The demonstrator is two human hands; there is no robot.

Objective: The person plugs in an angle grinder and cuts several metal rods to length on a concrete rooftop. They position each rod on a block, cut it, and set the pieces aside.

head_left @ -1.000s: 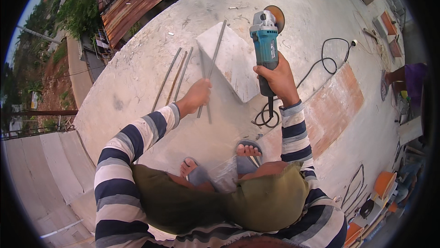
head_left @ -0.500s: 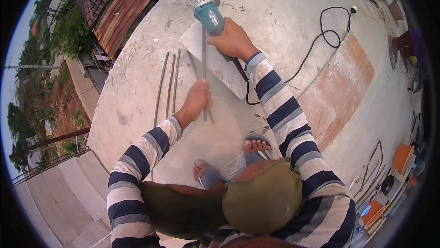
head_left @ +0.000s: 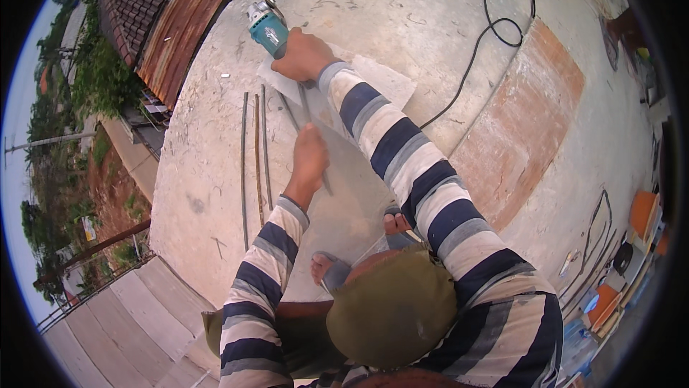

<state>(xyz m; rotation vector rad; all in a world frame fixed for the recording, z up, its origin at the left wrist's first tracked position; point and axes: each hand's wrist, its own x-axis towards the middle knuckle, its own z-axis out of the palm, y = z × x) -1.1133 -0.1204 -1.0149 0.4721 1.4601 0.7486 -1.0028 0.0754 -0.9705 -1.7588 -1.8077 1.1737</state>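
My right hand (head_left: 305, 56) is wrapped around the body of a teal angle grinder (head_left: 268, 32), held out ahead over the concrete. The grinder's disc (head_left: 273, 5) is at its far end, tilted on edge. Closer to me, my left hand (head_left: 309, 158) is closed around a thin metal rod (head_left: 304, 103), which points away toward the right hand. Another thin rod (head_left: 288, 110) runs close beside it on the left. Under the right forearm lies a pale flat sheet (head_left: 384, 85), partly covered by the arm.
Several rods (head_left: 245, 173) lie side by side on the concrete floor (head_left: 208, 144) left of my left hand. A black cable (head_left: 470, 65) loops at the right beside a reddish-brown board (head_left: 527, 129). The floor's left edge borders a rusty roof (head_left: 183, 33). My sandalled feet are close below.
My right hand has swung the grinder left and slightly nearer. My left hand has shifted slightly and still grips the rod. The view has moved a little too.
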